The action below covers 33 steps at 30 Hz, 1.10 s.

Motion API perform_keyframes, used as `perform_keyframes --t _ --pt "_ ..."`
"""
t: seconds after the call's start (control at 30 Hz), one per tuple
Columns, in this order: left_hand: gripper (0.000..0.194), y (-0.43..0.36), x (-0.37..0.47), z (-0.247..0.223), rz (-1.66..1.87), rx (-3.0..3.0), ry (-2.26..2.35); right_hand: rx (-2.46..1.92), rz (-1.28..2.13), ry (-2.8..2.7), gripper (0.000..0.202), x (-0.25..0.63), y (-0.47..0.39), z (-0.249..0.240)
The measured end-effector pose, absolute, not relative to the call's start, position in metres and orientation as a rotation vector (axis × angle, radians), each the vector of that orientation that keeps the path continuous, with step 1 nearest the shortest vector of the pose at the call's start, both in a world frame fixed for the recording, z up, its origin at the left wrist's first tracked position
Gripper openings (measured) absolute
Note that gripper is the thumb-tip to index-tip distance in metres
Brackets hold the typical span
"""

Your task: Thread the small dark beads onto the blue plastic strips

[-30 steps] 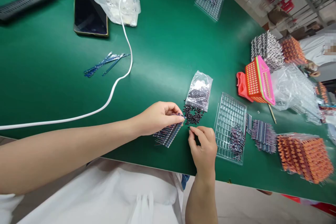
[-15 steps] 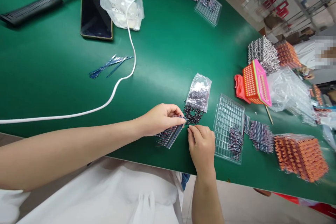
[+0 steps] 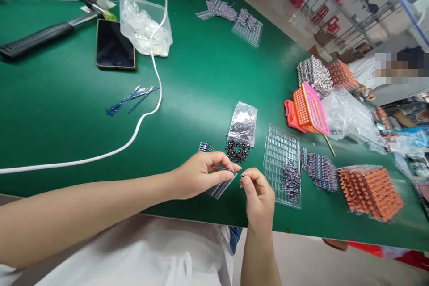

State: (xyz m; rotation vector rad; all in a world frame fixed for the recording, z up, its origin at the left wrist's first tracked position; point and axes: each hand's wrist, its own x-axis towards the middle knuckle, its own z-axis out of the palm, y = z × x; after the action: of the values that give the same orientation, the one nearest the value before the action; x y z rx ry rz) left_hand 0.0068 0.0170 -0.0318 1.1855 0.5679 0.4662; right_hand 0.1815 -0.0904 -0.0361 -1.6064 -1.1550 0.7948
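Note:
My left hand is closed in a pinch above a strip of small parts with fine wire legs; whatever sits between its fingertips is too small to make out. My right hand, just to the right, pinches a tiny dark bead between thumb and forefinger. Beyond both hands lies a pile of black beads at the mouth of a clear plastic bag of beads. Another short row of wired parts shows behind my left wrist.
Right of my hands lies a clear compartment tray with loose wired parts. Past it are stacked strips, orange bundles and an orange-pink basket. A white cable, phone and hammer lie left. A co-worker stands far right.
The view has shifted, so the table's things sit further left and mostly lower. My right hand has come up from beside the bead pile, and a bead now shows at its fingertips.

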Motion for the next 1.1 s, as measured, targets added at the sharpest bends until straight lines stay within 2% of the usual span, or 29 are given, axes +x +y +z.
perform_keyframes --t 0.17,0.47,0.8,1.1 --pt "0.014 0.009 0.003 -0.030 0.513 1.332 0.517 -1.502 0.715 -1.155 0.009 0.175 -0.087 -0.048" --pt "0.009 0.006 0.005 -0.029 0.570 1.428 0.540 -1.561 0.269 -1.357 0.009 0.167 -0.086 -0.056" --pt "0.007 0.005 0.004 -0.028 0.569 1.485 0.540 -1.615 0.072 -1.358 0.011 0.164 -0.088 -0.060" --pt "0.013 0.008 0.007 -0.031 0.449 0.969 0.499 -1.631 -0.266 -1.471 0.023 0.164 -0.089 -0.062"
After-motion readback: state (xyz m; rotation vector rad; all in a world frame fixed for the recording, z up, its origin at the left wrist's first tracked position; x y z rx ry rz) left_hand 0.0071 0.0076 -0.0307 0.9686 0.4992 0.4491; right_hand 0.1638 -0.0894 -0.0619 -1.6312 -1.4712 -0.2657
